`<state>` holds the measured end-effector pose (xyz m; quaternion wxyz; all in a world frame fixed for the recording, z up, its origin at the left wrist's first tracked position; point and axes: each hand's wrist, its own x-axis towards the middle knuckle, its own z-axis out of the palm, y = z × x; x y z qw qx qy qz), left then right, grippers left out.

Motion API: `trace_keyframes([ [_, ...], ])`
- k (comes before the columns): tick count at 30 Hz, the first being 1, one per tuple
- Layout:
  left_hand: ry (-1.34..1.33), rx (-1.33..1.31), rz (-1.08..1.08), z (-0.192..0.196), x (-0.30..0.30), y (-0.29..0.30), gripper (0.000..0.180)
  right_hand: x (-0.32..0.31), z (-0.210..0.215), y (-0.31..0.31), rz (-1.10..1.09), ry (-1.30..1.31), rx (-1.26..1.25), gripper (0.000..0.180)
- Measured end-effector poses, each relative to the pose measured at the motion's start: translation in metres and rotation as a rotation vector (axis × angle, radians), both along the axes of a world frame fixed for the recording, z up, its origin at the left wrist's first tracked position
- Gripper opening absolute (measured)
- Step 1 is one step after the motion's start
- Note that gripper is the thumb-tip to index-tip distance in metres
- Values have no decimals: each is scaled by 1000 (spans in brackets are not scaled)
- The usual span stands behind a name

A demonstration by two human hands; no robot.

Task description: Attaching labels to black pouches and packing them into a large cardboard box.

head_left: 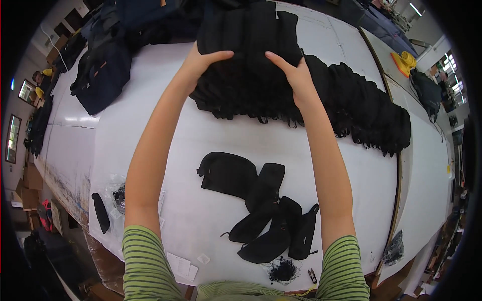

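Both my arms reach far across a white table (201,135). My left hand (201,65) grips the left edge of a stack of black fabric pieces (248,60), thumb on top. On the stack's right side, my right hand (296,78) holds it with fingers spread over the top. A long row of more black fabric pieces (366,108) fans out to the right of the stack. Closer to me lie several loose black fabric parts (261,205), overlapping one another.
Dark navy bags (103,75) are heaped at the far left of the table. A tangle of black thread (282,271), small white paper tags (183,266) and a plastic bag (118,198) lie by the near edge. A yellow object (405,62) sits on a neighbouring table.
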<state>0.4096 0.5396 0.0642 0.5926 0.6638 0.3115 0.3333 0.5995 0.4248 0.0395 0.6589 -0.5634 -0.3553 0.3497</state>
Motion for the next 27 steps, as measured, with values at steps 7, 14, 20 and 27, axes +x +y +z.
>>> trace_keyframes([
  [7,460,-121,264,-96,-10,90,105,37,-61,34,-162,-395,-369,88],
  [14,269,-39,582,-119,-44,89,121,14,-57,-43,-267,-473,-202,67],
  [20,427,491,326,-217,-81,-111,33,-31,-145,-191,222,-602,-510,52],
  [27,649,420,232,-213,-115,-263,24,-90,-141,-274,290,-589,-620,58],
])
